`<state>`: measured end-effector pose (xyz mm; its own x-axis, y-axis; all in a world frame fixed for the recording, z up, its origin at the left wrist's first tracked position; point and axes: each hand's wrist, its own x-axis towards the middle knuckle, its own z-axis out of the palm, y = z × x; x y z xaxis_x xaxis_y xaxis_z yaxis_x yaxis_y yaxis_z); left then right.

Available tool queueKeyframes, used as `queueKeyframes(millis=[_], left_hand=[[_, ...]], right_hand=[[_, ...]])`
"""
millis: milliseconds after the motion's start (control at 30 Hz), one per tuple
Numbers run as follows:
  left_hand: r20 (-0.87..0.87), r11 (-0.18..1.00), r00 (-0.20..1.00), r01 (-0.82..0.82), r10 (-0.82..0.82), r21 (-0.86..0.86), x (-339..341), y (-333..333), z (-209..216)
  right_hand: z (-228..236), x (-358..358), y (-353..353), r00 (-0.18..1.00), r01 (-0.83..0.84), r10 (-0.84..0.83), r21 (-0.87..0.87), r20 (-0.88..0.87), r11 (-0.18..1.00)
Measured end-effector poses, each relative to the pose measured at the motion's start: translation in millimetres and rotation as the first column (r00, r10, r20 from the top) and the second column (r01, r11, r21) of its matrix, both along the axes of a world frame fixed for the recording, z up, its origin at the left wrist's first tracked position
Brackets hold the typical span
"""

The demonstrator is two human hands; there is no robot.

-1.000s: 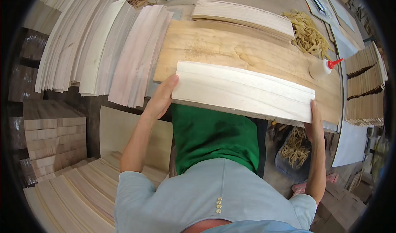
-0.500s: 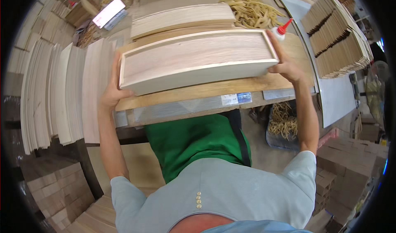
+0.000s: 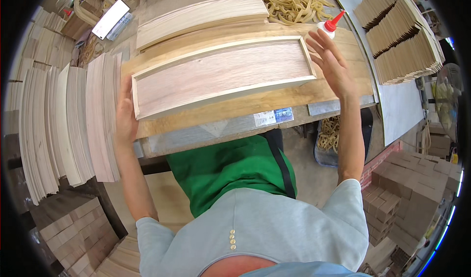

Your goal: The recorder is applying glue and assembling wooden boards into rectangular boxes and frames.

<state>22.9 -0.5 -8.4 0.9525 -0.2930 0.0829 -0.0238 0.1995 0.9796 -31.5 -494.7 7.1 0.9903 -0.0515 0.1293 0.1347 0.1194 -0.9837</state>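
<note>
A long, shallow wooden box (image 3: pixel 221 71) with a thin raised rim lies open side up, slightly aslant, on a pale wooden board (image 3: pixel 274 98) on the bench. My left hand (image 3: pixel 126 117) rests along the box's left end, fingers stretched out and flat against it. At the opposite end my right hand (image 3: pixel 332 63) is open, fingers spread, holding nothing; its fingertips are close to the rim's corner. Just beyond those fingers stands a white squeeze bottle (image 3: pixel 326 30) with a red nozzle.
Thin wooden slats (image 3: pixel 203 19) lie behind the box, beside a heap of yellowish rubber bands (image 3: pixel 294 3). Upright wooden panels (image 3: pixel 73 120) stand at the left. Stacked wooden pieces (image 3: pixel 397 37) are at the far right. A phone (image 3: pixel 111 19) leans at the back left.
The box has come down onto the board, rim side up. My right hand has let go and spread its fingers; my left hand has loosened to lie flat against the end.
</note>
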Motion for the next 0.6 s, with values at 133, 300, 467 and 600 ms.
queueKeyframes(millis=[133, 300, 467, 600], left_hand=[[0.108, 0.978, 0.991, -0.093, 0.074, 0.185, -1.4, -11.5, -6.1], [0.144, 0.944, 0.973, -0.215, 0.183, 0.251, -1.2, -17.4, -7.9], [0.092, 0.982, 0.984, -0.164, 0.156, 0.096, -2.7, -12.6, -5.1], [0.104, 0.981, 0.976, -0.196, 0.194, 0.009, -3.7, -5.1, -0.5]], right_hand=[[0.0, 5.6, 37.0, 0.981, 0.157, -0.19, -0.428, -0.035, 0.89], [-4.9, 7.8, 36.3, 0.975, 0.175, -0.215, -0.396, -0.059, 0.901], [7.5, 27.2, 17.7, 0.97, 0.241, -0.189, -0.504, 0.152, 0.829], [40.0, 94.7, 20.4, 0.944, 0.323, -0.223, -0.81, 0.242, 0.489]])
